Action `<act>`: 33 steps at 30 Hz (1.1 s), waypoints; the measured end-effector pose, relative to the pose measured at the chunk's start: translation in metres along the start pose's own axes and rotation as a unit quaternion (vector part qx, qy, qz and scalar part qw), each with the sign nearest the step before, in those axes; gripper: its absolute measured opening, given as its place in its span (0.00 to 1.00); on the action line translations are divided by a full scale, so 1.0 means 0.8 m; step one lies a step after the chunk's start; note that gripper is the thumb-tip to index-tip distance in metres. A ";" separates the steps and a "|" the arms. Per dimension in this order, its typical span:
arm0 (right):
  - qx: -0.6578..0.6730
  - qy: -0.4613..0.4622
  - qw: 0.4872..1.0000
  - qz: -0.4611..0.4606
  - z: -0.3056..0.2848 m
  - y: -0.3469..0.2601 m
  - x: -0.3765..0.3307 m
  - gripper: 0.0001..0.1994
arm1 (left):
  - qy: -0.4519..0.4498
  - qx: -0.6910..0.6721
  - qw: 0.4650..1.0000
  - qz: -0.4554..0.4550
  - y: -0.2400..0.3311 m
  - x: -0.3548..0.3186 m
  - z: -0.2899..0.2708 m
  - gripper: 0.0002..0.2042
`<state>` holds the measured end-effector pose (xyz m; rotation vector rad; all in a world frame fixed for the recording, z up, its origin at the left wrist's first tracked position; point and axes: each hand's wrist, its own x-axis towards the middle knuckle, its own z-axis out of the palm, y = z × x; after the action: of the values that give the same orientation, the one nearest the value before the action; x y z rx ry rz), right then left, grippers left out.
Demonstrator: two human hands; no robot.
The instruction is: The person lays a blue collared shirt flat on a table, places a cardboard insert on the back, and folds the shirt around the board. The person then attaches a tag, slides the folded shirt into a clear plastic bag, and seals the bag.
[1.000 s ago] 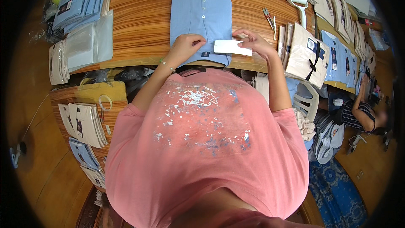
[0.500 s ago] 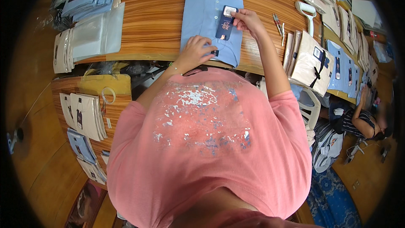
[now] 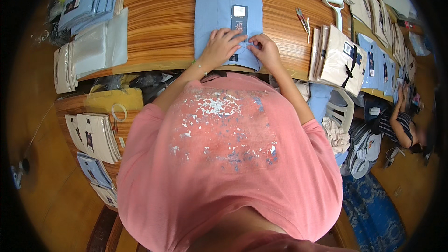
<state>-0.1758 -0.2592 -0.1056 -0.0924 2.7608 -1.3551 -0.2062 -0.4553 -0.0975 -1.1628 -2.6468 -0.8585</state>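
A folded light-blue shirt (image 3: 205, 18) lies flat on the table in front of me. On top of it rests a dark blue hang tag (image 3: 240, 19) with a white label at its far end. My left hand (image 3: 219, 48) lies over the shirt, its fingers stretched across the near part of the tag. At the shirt's right side, my right hand (image 3: 266, 52) has its fingertips pinched together beside the tag. A thin dark string runs near these fingertips; whether they hold it is too small to tell. A small dark neck label (image 3: 234, 58) shows at the near end.
Red-handled snips (image 3: 301, 18) and a white lint roller (image 3: 333, 4) lie to the right. Near them is a stack of packed beige shirts (image 3: 333, 56). Clear plastic bags (image 3: 100, 42) and packed blue shirts (image 3: 93, 0) sit left. Another person (image 3: 396, 121) is far right.
My right hand has let go of the tag's far end and moved nearer me, to the tag's lower right. The tag now lies flat. My left hand has shifted onto its near part.
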 end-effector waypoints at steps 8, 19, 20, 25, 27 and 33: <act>-0.148 0.204 0.968 -0.004 -0.042 0.032 0.016 0.10 | -0.035 -0.008 0.999 0.026 0.005 0.035 0.002 0.08; -0.349 0.214 0.904 0.125 -0.081 0.108 0.064 0.16 | -0.087 0.025 0.996 -0.007 0.006 0.040 0.019 0.06; -0.331 0.210 0.912 0.118 -0.079 0.107 0.061 0.15 | -0.081 0.017 0.997 -0.010 0.003 0.039 0.022 0.06; -0.053 0.097 0.994 0.002 -0.065 0.065 0.024 0.11 | -0.098 0.002 0.995 -0.029 -0.009 0.043 0.027 0.07; 0.126 -0.019 0.989 0.081 -0.052 0.021 0.000 0.10 | -0.103 -0.019 0.994 -0.037 -0.013 0.045 0.028 0.08; -0.001 -0.067 0.990 0.125 -0.025 -0.002 -0.020 0.13 | -0.105 -0.123 0.984 -0.070 -0.017 0.053 0.015 0.10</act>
<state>-0.1617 -0.2430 -0.0914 0.1522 2.5595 -1.2340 -0.2437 -0.4288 -0.0997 -1.1886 -2.8858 -1.1788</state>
